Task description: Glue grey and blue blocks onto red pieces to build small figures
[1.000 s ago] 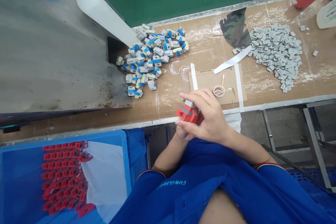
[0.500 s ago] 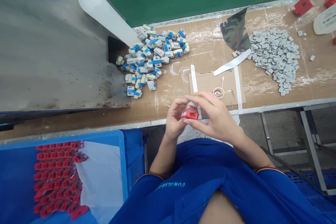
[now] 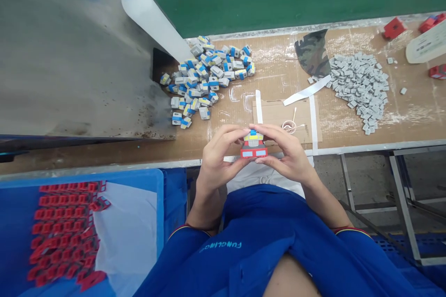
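Observation:
Between my two hands is a small toy vehicle part point(image 3: 254, 145), with a red base, a dark grey band, and a grey, yellow and blue piece on top. My left hand point(image 3: 219, 154) grips its left side, fingers above and thumb below. From the other side my right hand point(image 3: 287, 152) holds it in the same way. Behind the hands lies a taped cardboard piece point(image 3: 272, 111) with a small round cup point(image 3: 288, 125) and thin white sticks. Grey blocks with blue and yellow markings point(image 3: 209, 72) are heaped to the left on the bench.
A blue tray point(image 3: 159, 213) at lower left holds rows of red parts point(image 3: 62, 227) and a white sheet. Small grey pieces point(image 3: 360, 83) are piled at right beside a camouflage cloth point(image 3: 313, 51). A white bottle point(image 3: 153, 21) leans by the metal box point(image 3: 80, 65).
The toy part has been turned so its front with two light panels faces me. My left hand has shifted left, and both hands now hold it from opposite sides.

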Motion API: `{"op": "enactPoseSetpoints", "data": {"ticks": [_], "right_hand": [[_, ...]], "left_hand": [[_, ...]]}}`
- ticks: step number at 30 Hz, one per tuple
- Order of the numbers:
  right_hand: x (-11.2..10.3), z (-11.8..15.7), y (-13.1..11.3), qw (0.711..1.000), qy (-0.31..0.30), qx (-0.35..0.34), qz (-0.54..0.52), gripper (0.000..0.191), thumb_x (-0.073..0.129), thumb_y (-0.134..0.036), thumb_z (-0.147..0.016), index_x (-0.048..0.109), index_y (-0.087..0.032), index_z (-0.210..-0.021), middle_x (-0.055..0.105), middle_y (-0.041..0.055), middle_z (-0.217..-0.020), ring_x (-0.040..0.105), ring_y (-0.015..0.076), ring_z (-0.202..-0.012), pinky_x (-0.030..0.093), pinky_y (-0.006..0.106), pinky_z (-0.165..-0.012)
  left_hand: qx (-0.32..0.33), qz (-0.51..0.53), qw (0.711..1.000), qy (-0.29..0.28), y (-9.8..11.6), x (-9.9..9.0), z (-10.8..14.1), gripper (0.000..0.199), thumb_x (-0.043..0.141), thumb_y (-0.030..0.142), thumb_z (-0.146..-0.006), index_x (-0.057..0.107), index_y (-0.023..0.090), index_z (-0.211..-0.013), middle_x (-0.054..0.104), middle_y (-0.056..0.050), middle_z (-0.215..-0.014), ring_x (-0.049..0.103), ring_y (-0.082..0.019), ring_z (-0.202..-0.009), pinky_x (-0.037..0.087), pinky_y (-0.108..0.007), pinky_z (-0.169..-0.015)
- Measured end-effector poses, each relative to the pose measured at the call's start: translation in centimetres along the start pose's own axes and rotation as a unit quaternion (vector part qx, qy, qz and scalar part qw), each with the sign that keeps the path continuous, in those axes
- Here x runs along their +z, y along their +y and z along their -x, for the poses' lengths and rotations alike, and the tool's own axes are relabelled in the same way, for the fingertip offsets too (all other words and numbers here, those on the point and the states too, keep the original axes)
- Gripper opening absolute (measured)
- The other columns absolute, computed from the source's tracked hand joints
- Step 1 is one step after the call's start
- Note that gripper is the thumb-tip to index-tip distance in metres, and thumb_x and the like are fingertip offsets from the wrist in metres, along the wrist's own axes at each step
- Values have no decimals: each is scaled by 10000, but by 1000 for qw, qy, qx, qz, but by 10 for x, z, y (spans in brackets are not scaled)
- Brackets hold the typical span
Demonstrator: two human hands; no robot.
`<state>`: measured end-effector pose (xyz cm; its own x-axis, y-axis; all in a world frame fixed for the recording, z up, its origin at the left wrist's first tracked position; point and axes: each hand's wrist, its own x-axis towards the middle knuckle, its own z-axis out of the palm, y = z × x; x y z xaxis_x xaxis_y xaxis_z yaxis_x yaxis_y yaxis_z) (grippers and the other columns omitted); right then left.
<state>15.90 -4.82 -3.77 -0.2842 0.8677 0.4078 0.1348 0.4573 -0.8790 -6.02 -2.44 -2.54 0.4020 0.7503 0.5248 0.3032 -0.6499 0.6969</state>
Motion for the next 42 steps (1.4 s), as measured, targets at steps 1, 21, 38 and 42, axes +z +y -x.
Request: {"op": "enactPoseSetpoints", "data": {"ticks": [1,21,38,42], "right_hand": [[-2,-1,-4,1000,3,4,6,686,799,-416,-994,547,-308,-1623,710,111,-1529,691,267,-1405,638,440,-1135],[-49,-38,-24,993,120,-5,2,490,728,-460,-1037,654,-280,-1487,766,135,-1420,720,270,-1341,648,456,-1091],[-43,-41,-23,990,99,87,-40,576,738,-471,-1029,613,-255,-1549,736,158,-1472,801,239,-1168,683,408,-1024],[-72,-34,-3,977,161,140,22,613,715,-468,-1036,562,-241,-1584,643,204,-1594,792,255,-1213,675,447,-1037]], "left_hand": [[4,-6,1000,-12,2,-2,-4,452,784,299,-995,653,228,-1421,734,-113,-1255,720,-187,-1021,629,-281,-814],[42,-52,997,-35,29,-1,-97,415,829,347,-960,741,230,-1349,788,-102,-1149,771,-219,-991,655,-318,-861],[2,-40,997,-58,19,-7,-97,376,796,372,-986,715,199,-1311,712,-48,-994,670,-171,-831,563,-284,-743],[-62,-38,993,-91,-46,3,-157,352,831,259,-912,723,185,-1239,736,-69,-1090,691,-211,-977,565,-326,-851]]}}
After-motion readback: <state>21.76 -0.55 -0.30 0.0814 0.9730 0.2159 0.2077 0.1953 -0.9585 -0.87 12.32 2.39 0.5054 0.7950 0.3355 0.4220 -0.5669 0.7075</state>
